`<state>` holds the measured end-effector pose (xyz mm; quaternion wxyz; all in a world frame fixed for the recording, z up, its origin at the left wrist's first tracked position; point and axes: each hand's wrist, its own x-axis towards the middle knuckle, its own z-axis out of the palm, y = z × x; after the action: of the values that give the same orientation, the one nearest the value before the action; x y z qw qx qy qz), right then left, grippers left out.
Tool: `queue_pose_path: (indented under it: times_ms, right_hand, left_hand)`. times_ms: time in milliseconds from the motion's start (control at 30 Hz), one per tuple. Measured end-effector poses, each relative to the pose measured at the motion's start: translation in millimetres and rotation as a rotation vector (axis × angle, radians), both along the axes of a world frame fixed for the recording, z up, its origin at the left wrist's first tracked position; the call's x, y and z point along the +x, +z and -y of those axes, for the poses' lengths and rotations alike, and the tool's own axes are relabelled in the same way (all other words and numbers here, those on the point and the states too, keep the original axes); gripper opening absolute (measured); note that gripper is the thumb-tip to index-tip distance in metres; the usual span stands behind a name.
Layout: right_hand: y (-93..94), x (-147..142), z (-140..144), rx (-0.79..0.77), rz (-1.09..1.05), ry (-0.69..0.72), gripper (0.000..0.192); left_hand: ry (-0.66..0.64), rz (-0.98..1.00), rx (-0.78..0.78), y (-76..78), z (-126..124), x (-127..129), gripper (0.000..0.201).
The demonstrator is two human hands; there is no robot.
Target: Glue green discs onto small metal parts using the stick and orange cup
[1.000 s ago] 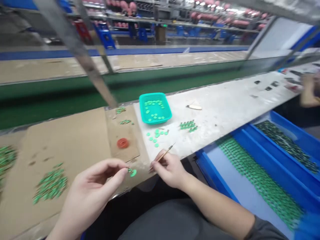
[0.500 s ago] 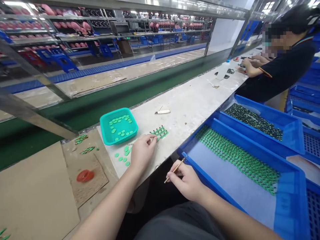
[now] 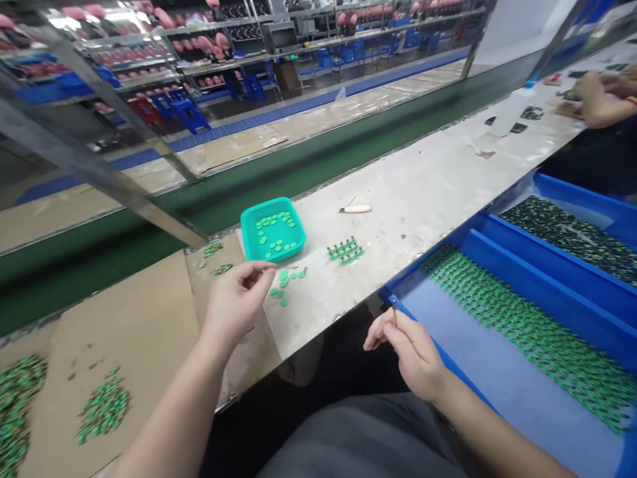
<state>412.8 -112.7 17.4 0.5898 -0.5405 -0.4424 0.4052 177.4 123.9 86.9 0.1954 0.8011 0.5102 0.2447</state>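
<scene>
My left hand (image 3: pixel 233 302) hovers over the left part of the bench, thumb and fingertips close together; whatever may be between them is too small to make out. Just right of its fingertips lie loose green discs (image 3: pixel 283 282). My right hand (image 3: pixel 415 348) is by the bench's front edge, closed around a thin wooden stick (image 3: pixel 395 311) that points upward. Behind the discs is a turquoise basket (image 3: pixel 273 257) with more green discs inside. Small green pieces with dark tips (image 3: pixel 345 251) stand in short rows on the white bench top.
A blue tray (image 3: pixel 478 242) at the right holds many rows of green pieces, with another tray of dark pieces (image 3: pixel 572 232) beyond. A white-handled tool (image 3: pixel 357 209) lies on the bench. Cardboard (image 3: pixel 154 345) at left carries a green-brown pile (image 3: pixel 104 405). A co-worker's hands (image 3: pixel 592 93) are at far right.
My left hand has gone from the rows of green pieces to the left, beside the loose discs. The stick in my right hand now points more upright. The view has swung left.
</scene>
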Motion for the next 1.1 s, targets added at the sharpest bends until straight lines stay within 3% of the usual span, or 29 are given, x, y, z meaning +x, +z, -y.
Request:
queue_pose_path:
  times_ms: [133, 367, 467, 600, 733, 900, 1100]
  right_hand:
    - [7.6, -5.5, -8.7, -0.041, 0.081, -0.044, 0.034]
    - [17.6, -27.0, -20.0, -0.045, 0.165, 0.024, 0.029]
    - [17.1, -33.6, -16.9, -0.066, 0.177, 0.066, 0.031]
    - [19.2, -41.8, -15.4, -0.073, 0.195, 0.132, 0.032]
    - [21.1, -52.2, -22.1, -0.075, 0.247, 0.184, 0.04]
    - [23.3, -65.3, -41.2, -0.054, 0.267, 0.217, 0.064]
    - [56.6, -69.6, -66.3, -0.007, 0.107, 0.493, 0.044]
  left_hand:
    - [-0.13, -0.193, -0.066, -1.8, 8.7, -36.2, 0.032]
    - [-0.247, -0.339, 0.055, -28.5, 27.1, -35.0, 0.032]
    - [-0.207, -0.395, 0.129, -31.9, 41.5, -46.7, 0.02]
    - [-0.043, -0.451, 0.219, -38.1, 76.4, -74.9, 0.036]
    - [0.082, -0.374, 0.263, -45.8, 104.0, -103.5, 0.044]
    - [-0.046, -0.158, 0.206, -57.1, 102.1, -115.5, 0.032]
    - [-0.056, -0.161, 0.271, -66.3, 95.0, -125.8, 0.028]
